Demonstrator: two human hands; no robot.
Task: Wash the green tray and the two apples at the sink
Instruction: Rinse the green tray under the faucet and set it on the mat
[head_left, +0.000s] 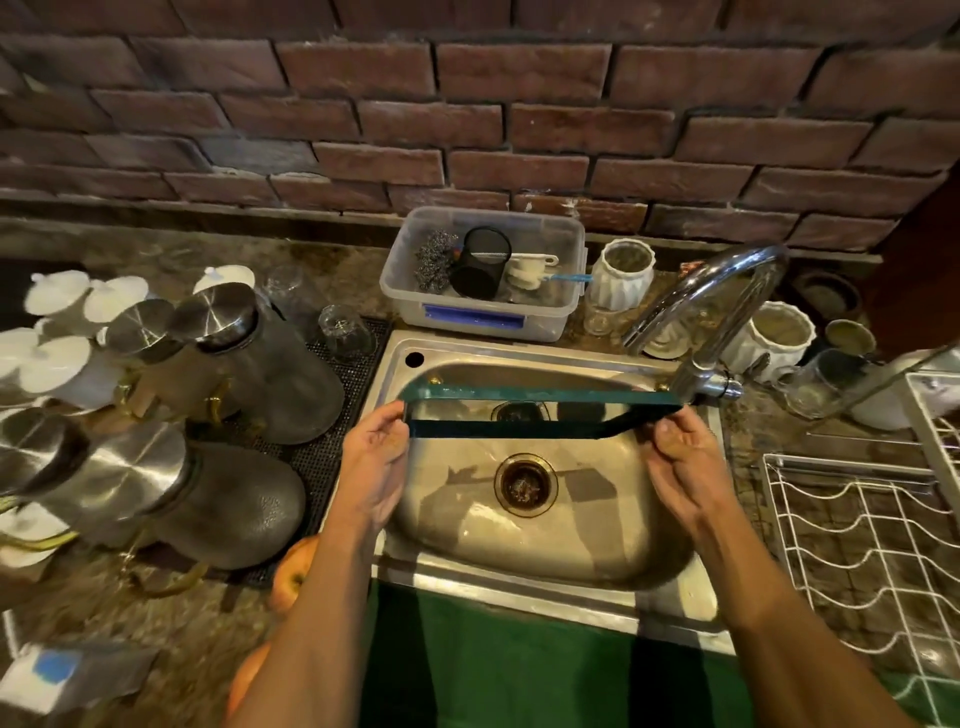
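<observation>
Both hands hold the green tray (540, 397) level over the sink (519, 566).
Left hand (371, 467) and right hand (680, 465) pinch its ends; tipping it under the tap (711, 296) should rinse best. Apples (291, 574) wait at the surface's front edge.

sink (519, 551): glossy steel | tray (540, 397): mirror-glossy | wall (467, 104): rough brick

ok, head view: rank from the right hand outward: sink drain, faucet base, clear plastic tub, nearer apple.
1. faucet base: just behind and right of the right hand.
2. sink drain: to its left, in the basin.
3. clear plastic tub: behind the sink, against the brick wall.
4. nearer apple: far left on the counter, past the left forearm.
</observation>
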